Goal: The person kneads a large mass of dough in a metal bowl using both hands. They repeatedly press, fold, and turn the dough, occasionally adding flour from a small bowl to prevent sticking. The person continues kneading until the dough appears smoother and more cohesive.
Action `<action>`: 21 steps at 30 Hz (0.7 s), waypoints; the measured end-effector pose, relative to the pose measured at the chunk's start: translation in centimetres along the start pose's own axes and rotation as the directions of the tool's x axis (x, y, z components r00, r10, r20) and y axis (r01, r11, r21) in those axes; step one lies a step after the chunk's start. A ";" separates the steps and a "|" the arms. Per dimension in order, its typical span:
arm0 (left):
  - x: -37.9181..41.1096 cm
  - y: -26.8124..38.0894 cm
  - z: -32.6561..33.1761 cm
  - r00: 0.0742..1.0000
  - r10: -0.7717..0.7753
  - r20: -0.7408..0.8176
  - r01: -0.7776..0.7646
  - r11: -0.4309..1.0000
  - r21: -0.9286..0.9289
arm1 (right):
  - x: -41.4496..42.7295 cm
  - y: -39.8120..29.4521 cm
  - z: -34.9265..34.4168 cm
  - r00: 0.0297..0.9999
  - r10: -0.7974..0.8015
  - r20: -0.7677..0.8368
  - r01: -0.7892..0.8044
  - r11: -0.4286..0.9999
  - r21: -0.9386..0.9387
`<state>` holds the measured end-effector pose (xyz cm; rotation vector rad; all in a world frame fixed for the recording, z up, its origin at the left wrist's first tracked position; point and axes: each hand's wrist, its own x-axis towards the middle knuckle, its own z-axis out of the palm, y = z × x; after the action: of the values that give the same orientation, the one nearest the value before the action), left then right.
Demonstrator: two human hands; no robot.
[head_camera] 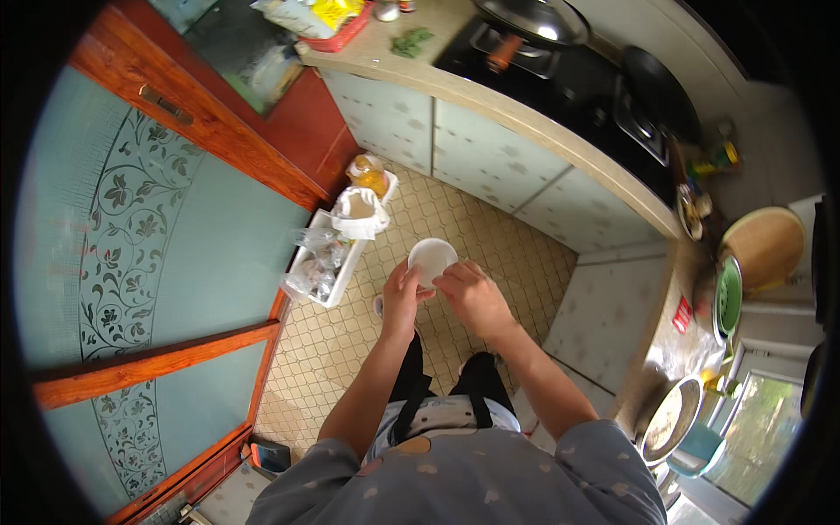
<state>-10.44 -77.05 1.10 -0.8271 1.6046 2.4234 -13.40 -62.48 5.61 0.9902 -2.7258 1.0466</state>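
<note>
In front of my body, over the tiled floor, I hold a small white round bowl (433, 257), its open side facing up. My left hand (400, 295) grips its left side, the thumb over the rim. At the near right edge, the bent fingers of my right hand (478, 298) close on the rim. The bowl's inside looks white; whether it contains anything is too faint to tell.
At the left, white bins (338, 289) hold plastic bags, near a bottle of yellow liquid (369, 174). A glazed sliding door (216, 223) stands beyond. Ahead is a gas stove (571, 92) with a lidded pan (538, 23). Right: a green colander (728, 295) and metal basin (669, 420).
</note>
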 end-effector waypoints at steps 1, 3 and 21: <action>1.5 0.6 -1.8 1.000 -0.005 -0.012 0.005 1.000 0.011 | 1.6 -0.1 2.2 1.000 0.010 0.022 -0.010 1.000 0.009; 4.6 2.0 -5.3 0.999 -0.014 -0.039 0.015 0.999 0.035 | 4.9 0.0 6.6 0.998 0.027 0.064 -0.029 0.999 0.028; 34.9 -12.6 -27.2 0.970 0.005 -0.241 0.077 0.941 0.328 | 21.6 20.9 47.8 0.844 0.340 0.415 -0.319 0.940 -0.122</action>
<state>-24.85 -102.35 -34.54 -1.1015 1.9923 1.9987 -34.84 -92.12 -37.39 0.8458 -3.3660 0.8758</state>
